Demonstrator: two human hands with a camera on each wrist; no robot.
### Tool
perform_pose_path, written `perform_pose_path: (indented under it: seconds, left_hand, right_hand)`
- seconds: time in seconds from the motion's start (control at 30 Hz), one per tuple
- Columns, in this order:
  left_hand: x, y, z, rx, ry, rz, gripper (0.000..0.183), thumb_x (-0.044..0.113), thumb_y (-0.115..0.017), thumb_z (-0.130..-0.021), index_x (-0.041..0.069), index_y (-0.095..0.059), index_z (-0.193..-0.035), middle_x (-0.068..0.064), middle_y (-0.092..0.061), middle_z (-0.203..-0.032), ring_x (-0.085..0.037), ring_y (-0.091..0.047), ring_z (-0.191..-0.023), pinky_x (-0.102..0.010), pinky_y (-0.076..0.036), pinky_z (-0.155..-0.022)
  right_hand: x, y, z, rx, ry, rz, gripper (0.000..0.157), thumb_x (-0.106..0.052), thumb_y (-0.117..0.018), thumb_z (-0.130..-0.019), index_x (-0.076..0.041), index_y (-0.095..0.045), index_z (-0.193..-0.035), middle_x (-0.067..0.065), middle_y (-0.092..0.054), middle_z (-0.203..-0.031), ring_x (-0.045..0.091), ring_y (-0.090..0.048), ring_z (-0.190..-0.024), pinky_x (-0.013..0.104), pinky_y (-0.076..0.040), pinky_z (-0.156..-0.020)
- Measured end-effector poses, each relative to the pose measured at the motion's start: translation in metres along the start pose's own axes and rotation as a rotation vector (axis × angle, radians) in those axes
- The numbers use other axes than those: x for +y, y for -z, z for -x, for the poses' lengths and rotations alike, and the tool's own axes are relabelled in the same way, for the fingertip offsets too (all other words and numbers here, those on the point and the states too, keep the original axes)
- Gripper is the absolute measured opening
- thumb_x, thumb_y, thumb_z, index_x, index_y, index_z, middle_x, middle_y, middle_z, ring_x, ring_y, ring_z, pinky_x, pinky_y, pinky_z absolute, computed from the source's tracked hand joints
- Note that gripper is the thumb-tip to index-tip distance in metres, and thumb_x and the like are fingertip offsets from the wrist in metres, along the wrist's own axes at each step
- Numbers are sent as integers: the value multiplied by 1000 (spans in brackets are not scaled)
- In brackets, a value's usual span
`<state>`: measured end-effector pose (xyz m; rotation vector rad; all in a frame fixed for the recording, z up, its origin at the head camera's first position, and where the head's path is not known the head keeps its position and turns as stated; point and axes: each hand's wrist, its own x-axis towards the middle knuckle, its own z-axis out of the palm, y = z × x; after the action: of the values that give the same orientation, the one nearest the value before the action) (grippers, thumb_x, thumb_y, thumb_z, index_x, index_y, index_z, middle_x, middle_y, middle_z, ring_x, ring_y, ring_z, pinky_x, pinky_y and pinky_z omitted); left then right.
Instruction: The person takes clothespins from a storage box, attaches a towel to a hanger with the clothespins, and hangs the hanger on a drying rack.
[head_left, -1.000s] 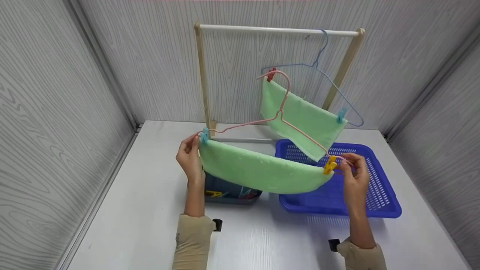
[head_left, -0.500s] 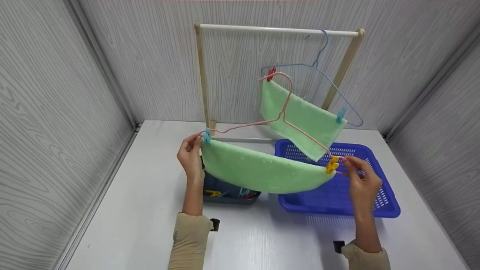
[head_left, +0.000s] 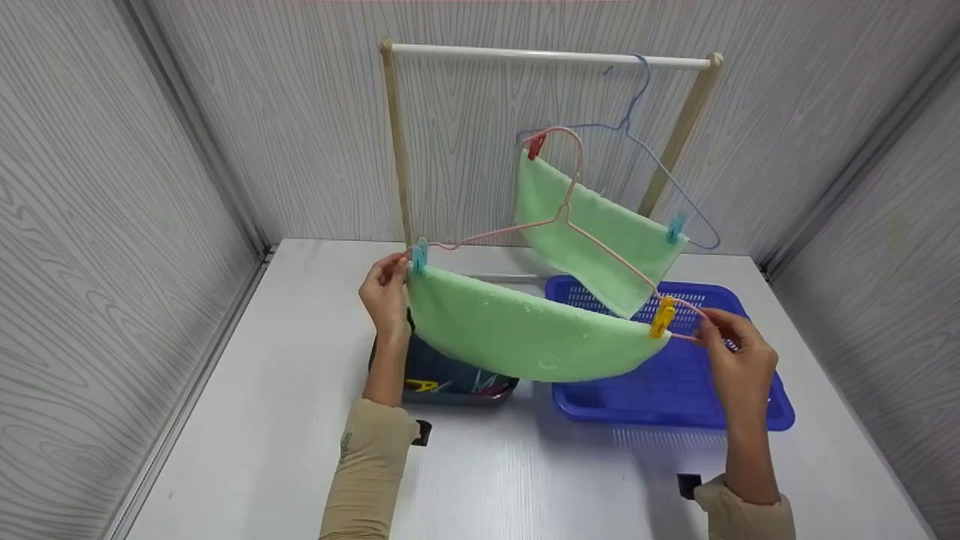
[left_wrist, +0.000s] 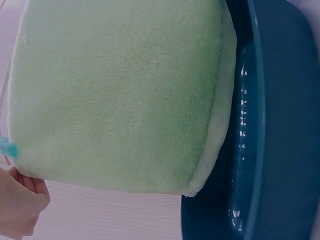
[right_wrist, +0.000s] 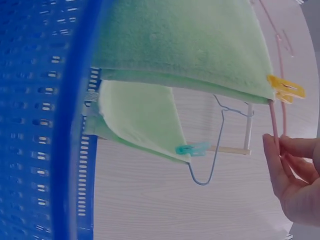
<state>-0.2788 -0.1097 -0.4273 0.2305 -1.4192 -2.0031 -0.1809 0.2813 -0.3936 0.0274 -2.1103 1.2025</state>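
Note:
A pink clothes hanger (head_left: 607, 253) is held in front of the rack, and a folded light green towel (head_left: 525, 330) hangs from its lower bar. A light blue clothespin (head_left: 420, 256) clips the towel's left corner; a yellow clothespin (head_left: 663, 316) clips the right. My left hand (head_left: 385, 296) pinches the hanger's left end beside the blue clothespin, at the towel's corner. With thumb and fingers, my right hand (head_left: 742, 360) grips the hanger's right end, a little outside the yellow clothespin. In the right wrist view, the pink wire (right_wrist: 274, 125) runs between those fingertips.
Behind, a rack with a white rod (head_left: 517, 54) carries a blue hanger (head_left: 667, 171) with another green towel (head_left: 592, 225), clipped by red and light blue clothespins. A blue basket (head_left: 675, 416) stands right; a dark bin (head_left: 457, 399) with several clothespins sits left, partly behind the towel.
The pink hanger and towel have shifted slightly right and up. My right hand has moved outward along the hanger's end; my left hand has moved slightly right with it. The view has tilted a little.

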Motion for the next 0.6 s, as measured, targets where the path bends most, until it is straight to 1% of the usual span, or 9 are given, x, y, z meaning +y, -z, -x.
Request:
perform_pose_path:
  seconds: [0.1,0.2,0.3,0.4,0.47,0.53,0.6]
  left_hand:
    - [2,-6,-6,-18,8,16,16,1,-61,-87,-10,-63,-98,-10,-62,-85,-15,-56,-78,-22,-46,-68]
    - [5,-10,-11,-35,17,38,16,0,-59,-88,-10,-63,-99,-12,-63,-90,-16,-57,-82,-23,-46,-70]
    - [6,-14,-16,-32,35,63,16,0,-58,-88,-11,-62,-100,-14,-63,-92,-19,-58,-85,-25,-47,-74]
    - [6,-18,-21,-16,64,98,16,-2,-58,-88,-11,-61,-100,-14,-62,-93,-20,-58,-88,-27,-48,-77]
    - [5,-22,-24,0,81,103,16,-1,-58,-88,-11,-62,-100,-14,-62,-93,-19,-58,-87,-27,-48,-77]
    - [4,-25,-26,13,94,105,17,-1,-59,-88,-11,-62,-101,-14,-62,-93,-18,-57,-86,-26,-47,-76]
    - [4,-28,-28,26,111,81,19,2,-60,-88,-10,-63,-102,-12,-61,-94,-16,-57,-86,-25,-47,-76]
  right_hand:
    - [-2,5,-3,-46,-71,-56,22,-9,-58,-91,1,-63,-109,12,-62,-96,9,-60,-82,15,-48,-70]
    - [-5,8,-6,-72,-146,-137,25,-13,-58,-91,0,-63,-112,10,-61,-98,15,-60,-86,18,-48,-73]
    - [-7,11,-12,-95,-225,-332,27,-13,-62,-88,2,-62,-110,14,-60,-98,20,-61,-85,22,-49,-74]
    - [-9,13,-19,-117,-300,-498,31,-14,-66,-85,5,-62,-109,17,-59,-97,21,-62,-84,25,-49,-75]
    - [-9,13,-23,-137,-330,-582,33,-13,-66,-84,7,-61,-110,17,-59,-98,21,-62,-85,26,-49,-76]
    - [-8,13,-26,-147,-340,-627,34,-13,-66,-84,7,-61,-111,16,-60,-99,21,-62,-86,26,-48,-78]
    - [-9,12,-29,-150,-337,-694,32,-9,-65,-84,9,-61,-111,16,-60,-98,21,-62,-85,27,-48,-78]
